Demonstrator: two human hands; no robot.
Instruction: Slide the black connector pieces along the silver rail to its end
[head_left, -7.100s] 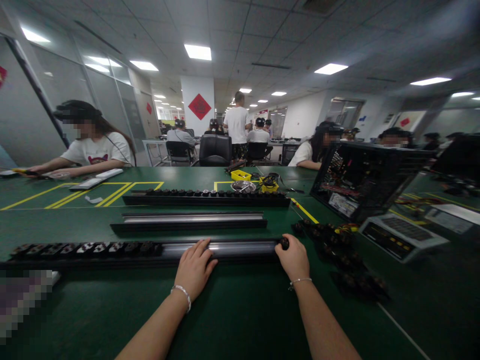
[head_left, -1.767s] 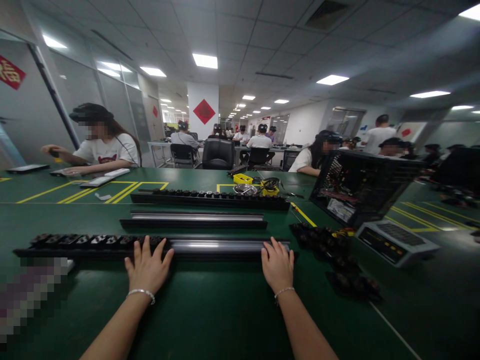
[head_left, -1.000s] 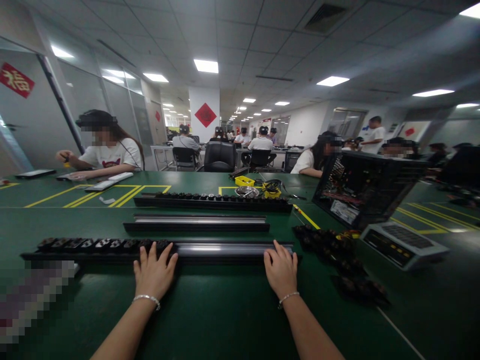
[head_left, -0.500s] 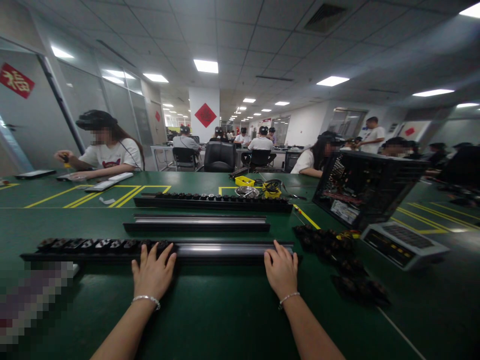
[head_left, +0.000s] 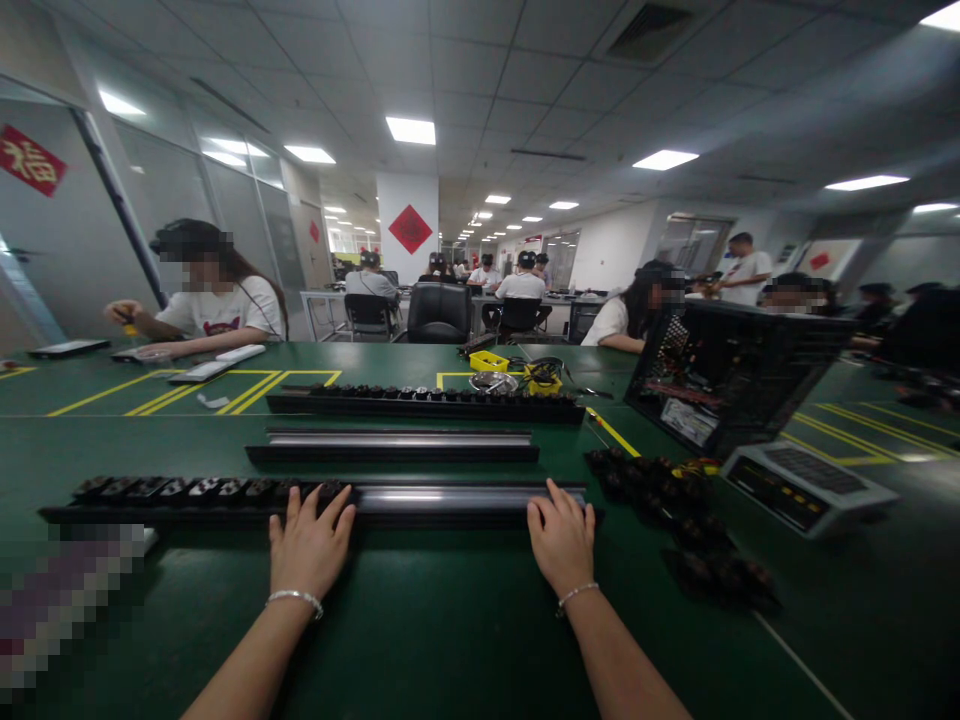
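Note:
A long black rail lies crosswise on the green table just in front of me. A row of small black blocks fills its left part, and bare shiny metal shows along its right part. My left hand rests with spread fingers on the rail at the right end of the row, its fingertips on the last blocks. Near the rail's right end lies my right hand, fingers spread over the front edge. Neither hand is wrapped round anything.
Behind lie a bare rail and another block-filled rail. To the right are loose black parts, a grey power supply box and an open computer case. Yellow trays stand farther back; a person sits at left.
My left hand has shifted slightly to the right along the row of blocks. My right hand stays in practically the same place.

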